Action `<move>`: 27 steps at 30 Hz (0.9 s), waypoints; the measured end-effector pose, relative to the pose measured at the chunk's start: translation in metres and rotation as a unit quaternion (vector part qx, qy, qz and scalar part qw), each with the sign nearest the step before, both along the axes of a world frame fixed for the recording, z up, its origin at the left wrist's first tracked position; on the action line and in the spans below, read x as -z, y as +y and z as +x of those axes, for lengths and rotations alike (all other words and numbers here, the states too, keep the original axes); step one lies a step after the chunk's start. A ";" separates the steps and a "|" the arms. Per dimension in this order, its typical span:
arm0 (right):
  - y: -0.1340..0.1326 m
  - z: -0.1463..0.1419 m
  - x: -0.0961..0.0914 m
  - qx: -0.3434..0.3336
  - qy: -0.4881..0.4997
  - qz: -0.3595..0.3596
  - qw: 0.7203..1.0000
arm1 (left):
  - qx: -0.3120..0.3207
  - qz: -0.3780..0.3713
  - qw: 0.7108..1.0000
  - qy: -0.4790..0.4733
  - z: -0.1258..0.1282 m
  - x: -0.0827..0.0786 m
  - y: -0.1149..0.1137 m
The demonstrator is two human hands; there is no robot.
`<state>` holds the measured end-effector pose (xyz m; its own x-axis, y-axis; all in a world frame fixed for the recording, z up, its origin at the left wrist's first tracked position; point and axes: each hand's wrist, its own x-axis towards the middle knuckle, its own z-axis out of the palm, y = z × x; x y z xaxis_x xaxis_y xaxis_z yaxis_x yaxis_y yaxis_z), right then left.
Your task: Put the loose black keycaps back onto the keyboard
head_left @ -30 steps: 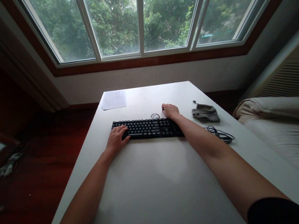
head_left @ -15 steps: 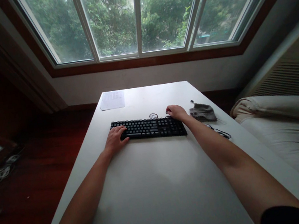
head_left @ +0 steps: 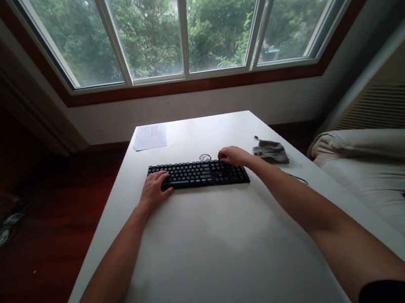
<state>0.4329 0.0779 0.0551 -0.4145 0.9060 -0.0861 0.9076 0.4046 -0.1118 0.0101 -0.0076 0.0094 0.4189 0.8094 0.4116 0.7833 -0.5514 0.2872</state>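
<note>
A black keyboard (head_left: 190, 174) lies flat on the white table (head_left: 218, 251). My left hand (head_left: 153, 190) rests at its left end, fingers stretched over the keys and thumb spread apart near the front edge. Over the back edge, toward the right part of the keyboard, is my right hand (head_left: 234, 155), its fingers drawn together. Whatever is between those fingertips, if anything, is too small or hidden to make out. A thin looped cord (head_left: 205, 157) lies just behind the keyboard, left of my right hand.
A grey drawstring pouch (head_left: 271, 152) lies right of my right hand. Part of a black cable (head_left: 299, 178) shows beside my right forearm. Paper sheets (head_left: 149, 137) sit at the table's far left corner. A light-covered bed or couch (head_left: 359, 172) stands along the right.
My right hand has slid left along the keyboard's back edge. My left hand keeps its place on the keyboard. The whole view has shifted slightly.
</note>
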 end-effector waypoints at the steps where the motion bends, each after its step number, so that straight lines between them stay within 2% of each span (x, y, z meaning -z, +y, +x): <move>1: -0.001 -0.003 -0.002 0.002 -0.014 0.001 1.000 | 0.000 0.001 1.000 -0.001 0.000 0.000 0.000; 7: -0.010 -0.015 -0.006 0.022 -0.061 0.006 0.998 | 0.003 0.002 1.000 -0.007 0.000 0.002 0.001; 15: -0.009 -0.010 0.000 0.025 -0.026 0.005 0.999 | 0.000 0.007 1.000 -0.002 0.001 0.002 0.001; 18: -0.006 -0.007 0.008 0.062 0.031 0.007 0.998 | 0.000 0.003 1.000 -0.002 0.002 0.002 0.001; 21: -0.004 -0.008 0.016 0.128 0.062 0.019 0.990 | -0.001 0.001 1.000 -0.004 0.002 0.001 0.001; 24: -0.005 -0.015 0.024 0.181 0.042 0.016 0.983 | 0.000 0.001 1.000 -0.003 0.002 0.000 0.000; 27: -0.009 -0.023 0.030 0.194 0.011 0.026 0.981 | 0.002 0.004 1.000 -0.001 0.002 0.001 0.000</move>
<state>0.4095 0.0692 0.0253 -0.0387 0.9988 -0.0305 0.9920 0.0348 -0.1211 0.0122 -0.0071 0.0086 0.4215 0.8047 0.4182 0.7805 -0.5567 0.2844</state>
